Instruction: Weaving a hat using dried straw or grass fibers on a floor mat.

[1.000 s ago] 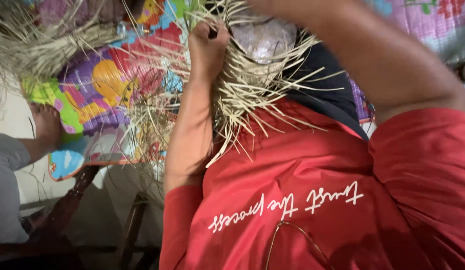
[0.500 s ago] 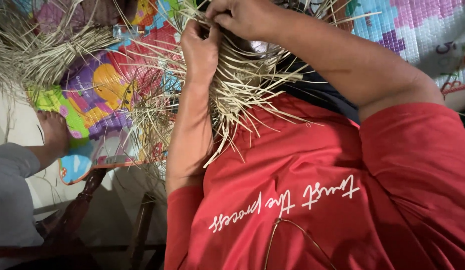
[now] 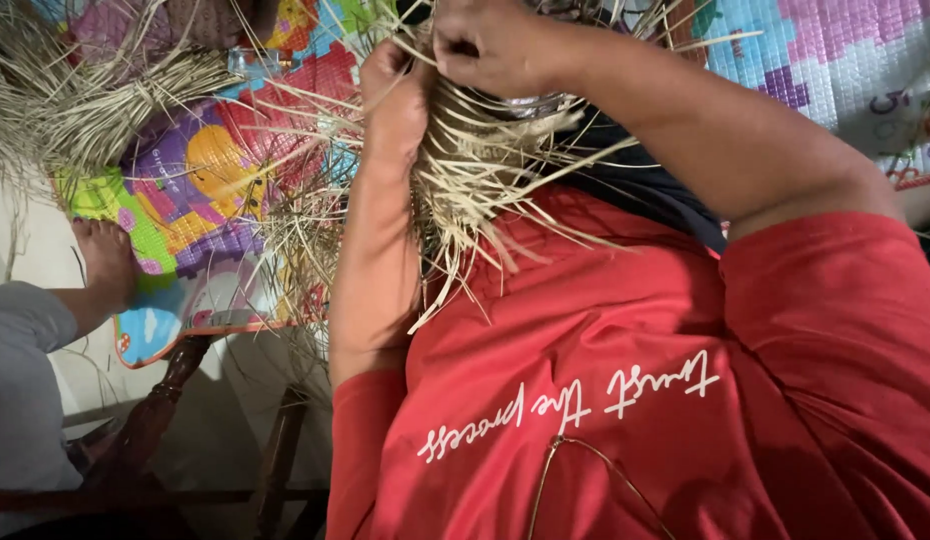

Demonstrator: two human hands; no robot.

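From here I see my left hand [image 3: 393, 100] closed around a few pale straw strips [image 3: 485, 190] of the half-woven piece held up at my chest, and my right hand [image 3: 495, 45] pinching strands tight at its top edge. I'd keep tension even and work one strip at a time. Loose ends splay toward my red shirt [image 3: 605, 400]; the colourful play mat [image 3: 195, 190], a straw bundle [image 3: 95, 100] and another person's foot [image 3: 105, 260] crowd the left.
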